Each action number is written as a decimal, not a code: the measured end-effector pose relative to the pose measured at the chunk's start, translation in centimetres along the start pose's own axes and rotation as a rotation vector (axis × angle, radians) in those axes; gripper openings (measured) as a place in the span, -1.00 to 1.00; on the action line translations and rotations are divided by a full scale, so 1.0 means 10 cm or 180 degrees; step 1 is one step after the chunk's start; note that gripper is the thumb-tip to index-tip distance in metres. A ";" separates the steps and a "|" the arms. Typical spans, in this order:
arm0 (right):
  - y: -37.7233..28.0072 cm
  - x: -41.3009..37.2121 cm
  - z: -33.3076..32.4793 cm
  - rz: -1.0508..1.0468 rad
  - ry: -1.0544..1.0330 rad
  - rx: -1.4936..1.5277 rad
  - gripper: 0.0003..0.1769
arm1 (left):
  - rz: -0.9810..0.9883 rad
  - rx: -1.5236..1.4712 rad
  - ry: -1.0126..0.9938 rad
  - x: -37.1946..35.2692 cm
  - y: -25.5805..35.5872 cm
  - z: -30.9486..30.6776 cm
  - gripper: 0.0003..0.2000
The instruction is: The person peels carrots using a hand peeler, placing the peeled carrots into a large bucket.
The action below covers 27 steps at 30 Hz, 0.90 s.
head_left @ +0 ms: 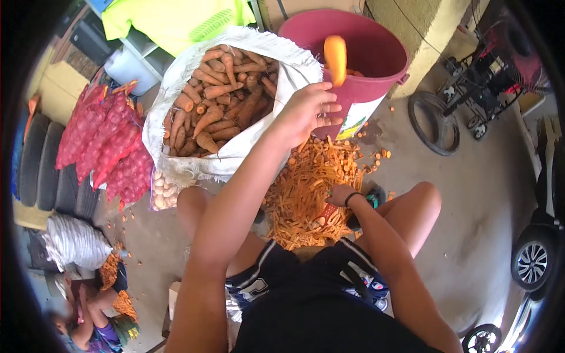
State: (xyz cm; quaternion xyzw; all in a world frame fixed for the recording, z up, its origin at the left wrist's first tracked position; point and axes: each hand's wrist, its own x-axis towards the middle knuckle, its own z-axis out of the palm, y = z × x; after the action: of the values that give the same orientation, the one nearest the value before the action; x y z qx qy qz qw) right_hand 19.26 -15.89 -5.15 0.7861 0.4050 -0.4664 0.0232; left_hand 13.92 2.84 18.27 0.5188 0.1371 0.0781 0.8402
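Note:
A peeled orange carrot (335, 59) is upright over the near rim of a dark red bucket (368, 91), with its lower end just beyond my left fingertips. My left hand (312, 115) reaches forward, its fingers spread and open. A heap of carrot peelings (312, 176) covers the floor between my legs. Low over this heap, my right hand (340, 196) is closed, with a dark band round its wrist. Something reddish shows just under its fingers, and I cannot tell what it is. Left of the bucket stands a white woven sack (220, 167) full of unpeeled carrots (218, 106).
Red mesh bags of onions (109, 135) lie left of the sack, near stacked tyres (50, 159). Another person (88, 315) sits at lower left beside more peelings (123, 303). A loose bicycle tyre (435, 123) lies at right; a car wheel (531, 262) is at the far right.

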 end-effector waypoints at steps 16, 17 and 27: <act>-0.06 0.32 0.12 -0.0166 0.0060 -0.0263 -0.42 | 0.0782 0.0676 0.0800 -1.26 -0.65 -0.31 -0.70; -0.08 0.32 0.11 -0.0154 0.0063 -0.0267 -0.42 | 0.0779 0.0688 0.0810 -1.27 -0.69 -0.34 -0.71; -0.21 0.23 0.08 -0.0233 0.0015 -0.0359 -0.46 | 0.0731 0.1293 0.1075 -1.40 -1.07 -0.64 -0.77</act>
State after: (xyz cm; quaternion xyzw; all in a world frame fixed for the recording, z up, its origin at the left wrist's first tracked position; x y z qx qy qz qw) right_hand 17.88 -13.40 -6.67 0.7693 0.4591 -0.4415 0.0494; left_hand -1.46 -0.30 8.11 0.6683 0.2282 0.2289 0.6700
